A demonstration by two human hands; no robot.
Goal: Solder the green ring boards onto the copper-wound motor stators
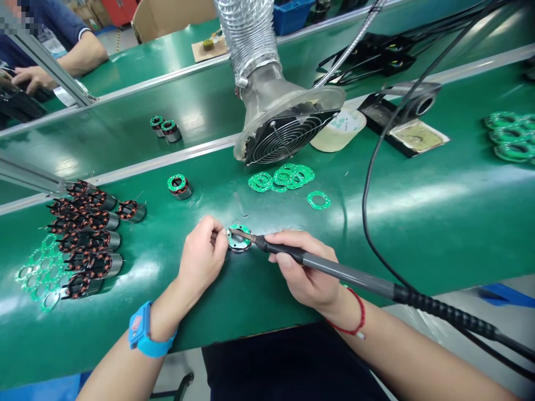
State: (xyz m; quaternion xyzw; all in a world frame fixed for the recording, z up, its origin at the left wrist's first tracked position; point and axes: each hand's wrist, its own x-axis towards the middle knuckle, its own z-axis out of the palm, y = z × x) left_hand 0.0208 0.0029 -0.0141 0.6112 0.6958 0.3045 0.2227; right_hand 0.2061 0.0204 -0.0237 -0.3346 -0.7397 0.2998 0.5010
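Observation:
My right hand (307, 267) is closed round the grey and black handle of a soldering iron (334, 265). The iron's tip points left and rests at the left rim of a ring-shaped green circuit board on a motor stator (239, 239). Against that same rim, my left hand (203, 250) is pinched shut. Whatever its fingertips hold is too small and hidden to make out. A thin wire end rises behind the board. Just beyond lies a loose pile of ring-shaped green boards (284, 177), with a single board (318, 200) to its right.
Copper-wound stators (100, 264) stand in rows at left beside more green boards (50, 262). One board-topped stator (179, 186) stands alone. A fume extractor hood (288, 125) hangs over the bench, near a tape roll (340, 131) and an iron stand (401, 120). Across the divider, a person's hand (33, 79) shows.

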